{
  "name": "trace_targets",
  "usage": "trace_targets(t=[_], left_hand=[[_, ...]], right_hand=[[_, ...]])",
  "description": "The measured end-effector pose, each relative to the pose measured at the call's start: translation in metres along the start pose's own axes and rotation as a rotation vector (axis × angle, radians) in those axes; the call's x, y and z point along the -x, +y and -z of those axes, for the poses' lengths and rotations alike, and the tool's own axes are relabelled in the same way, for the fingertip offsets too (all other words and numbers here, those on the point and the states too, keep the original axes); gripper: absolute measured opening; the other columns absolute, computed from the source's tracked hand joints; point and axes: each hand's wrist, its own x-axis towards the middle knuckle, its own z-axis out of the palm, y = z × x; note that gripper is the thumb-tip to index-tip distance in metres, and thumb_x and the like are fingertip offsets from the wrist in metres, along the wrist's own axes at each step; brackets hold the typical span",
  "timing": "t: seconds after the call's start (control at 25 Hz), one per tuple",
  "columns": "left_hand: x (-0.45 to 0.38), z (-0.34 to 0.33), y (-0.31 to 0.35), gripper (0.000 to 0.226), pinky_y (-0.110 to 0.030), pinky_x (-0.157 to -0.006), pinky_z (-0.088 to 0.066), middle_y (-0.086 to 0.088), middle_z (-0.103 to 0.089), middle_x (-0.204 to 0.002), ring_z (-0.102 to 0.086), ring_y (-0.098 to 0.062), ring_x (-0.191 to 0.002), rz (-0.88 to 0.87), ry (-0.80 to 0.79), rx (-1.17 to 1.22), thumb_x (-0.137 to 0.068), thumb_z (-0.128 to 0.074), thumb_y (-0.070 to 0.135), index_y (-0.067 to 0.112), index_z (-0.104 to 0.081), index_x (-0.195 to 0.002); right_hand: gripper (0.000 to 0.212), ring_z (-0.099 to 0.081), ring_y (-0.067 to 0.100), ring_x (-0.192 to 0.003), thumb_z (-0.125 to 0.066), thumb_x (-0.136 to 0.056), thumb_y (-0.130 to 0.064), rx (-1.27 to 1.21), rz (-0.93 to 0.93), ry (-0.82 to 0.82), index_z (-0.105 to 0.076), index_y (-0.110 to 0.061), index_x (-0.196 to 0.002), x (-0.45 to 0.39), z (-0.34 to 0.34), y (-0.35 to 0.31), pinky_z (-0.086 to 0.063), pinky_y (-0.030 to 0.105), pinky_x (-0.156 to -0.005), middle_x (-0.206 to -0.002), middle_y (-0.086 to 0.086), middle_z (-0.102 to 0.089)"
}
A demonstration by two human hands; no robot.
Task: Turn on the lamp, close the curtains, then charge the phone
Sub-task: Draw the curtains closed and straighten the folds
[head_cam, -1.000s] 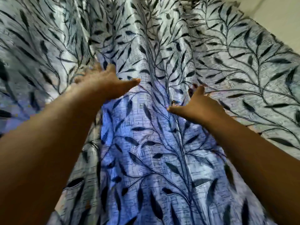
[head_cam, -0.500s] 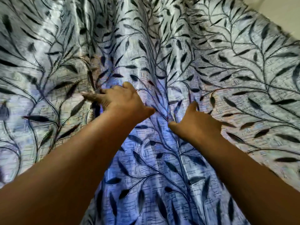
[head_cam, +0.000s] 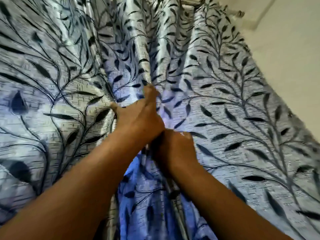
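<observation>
Cream wall (head_cam: 285, 54) seen at upper right, beyond curtain edge. Silvery-blue curtains (head_cam: 233, 104) with dark leaf pattern spread across nearly whole view, hung in folds from rod end (head_cam: 240, 13) at top. Left hand (head_cam: 138, 116) raised at centre, fingers pinched on vertical fold where panels meet. Right hand (head_cam: 174, 146) placed just below and touching left wrist, fingers curled into fabric; exact grip cannot be told, as fingertips are hidden. Picture blurred at edges.
</observation>
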Motion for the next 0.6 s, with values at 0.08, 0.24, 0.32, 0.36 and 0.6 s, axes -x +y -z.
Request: trace_targets(t=[0.08,0.24,0.32,0.36,0.6], left_hand=[[-0.005,-0.005,-0.005,0.052,-0.057,-0.098,-0.031,-0.014,-0.063,-0.118,-0.059,-0.04,-0.102,0.049,0.032,0.063,-0.087,-0.049,0.033,0.022,-0.027,-0.133],[-0.014,-0.015,-0.019,0.064,-0.062,-0.099,-0.034,-0.015,-0.042,-0.136,-0.041,-0.038,-0.124,0.15,0.005,-0.073,-0.077,-0.056,0.057,0.028,-0.033,-0.129],[-0.017,-0.023,-0.018,0.076,-0.073,-0.101,-0.024,-0.011,-0.025,-0.145,-0.023,-0.035,-0.134,0.169,0.023,-0.165,-0.074,-0.056,0.064,0.031,-0.025,-0.135],[-0.019,-0.026,-0.015,0.081,-0.076,-0.101,-0.016,-0.009,-0.013,-0.151,-0.012,-0.034,-0.139,0.17,0.041,-0.202,-0.075,-0.055,0.062,0.032,-0.017,-0.14],[-0.021,-0.038,0.012,0.092,-0.076,-0.102,0.005,-0.009,0.015,-0.159,0.016,-0.039,-0.143,-0.03,0.17,-0.316,-0.081,-0.047,0.059,0.025,0.003,-0.151]], right_hand=[[0.016,-0.062,0.033,-0.099,-0.051,-0.087,-0.026,-0.063,0.055,-0.115,-0.062,-0.02,-0.097,-0.006,0.004,-0.004,-0.039,0.043,-0.09,-0.094,0.004,-0.065],[0.014,-0.062,0.029,-0.09,-0.05,-0.091,-0.035,-0.303,0.036,-0.35,-0.059,-0.029,-0.099,-0.014,0.016,0.023,-0.047,0.038,-0.073,-0.097,0.002,-0.068],[0.028,-0.058,0.017,-0.071,-0.048,-0.089,-0.055,-0.379,-0.032,-0.32,-0.062,-0.032,-0.082,-0.013,0.022,0.047,-0.047,0.036,-0.067,-0.071,-0.009,-0.064],[0.037,-0.058,0.015,-0.068,-0.049,-0.086,-0.062,-0.419,-0.102,-0.268,-0.063,-0.029,-0.079,-0.016,0.025,0.059,-0.048,0.037,-0.068,-0.064,-0.01,-0.06],[0.067,-0.032,0.029,-0.134,-0.038,-0.074,-0.08,0.27,-0.343,-0.057,-0.048,-0.036,-0.124,-0.034,0.029,0.137,-0.017,0.061,-0.11,-0.139,0.003,-0.045]])
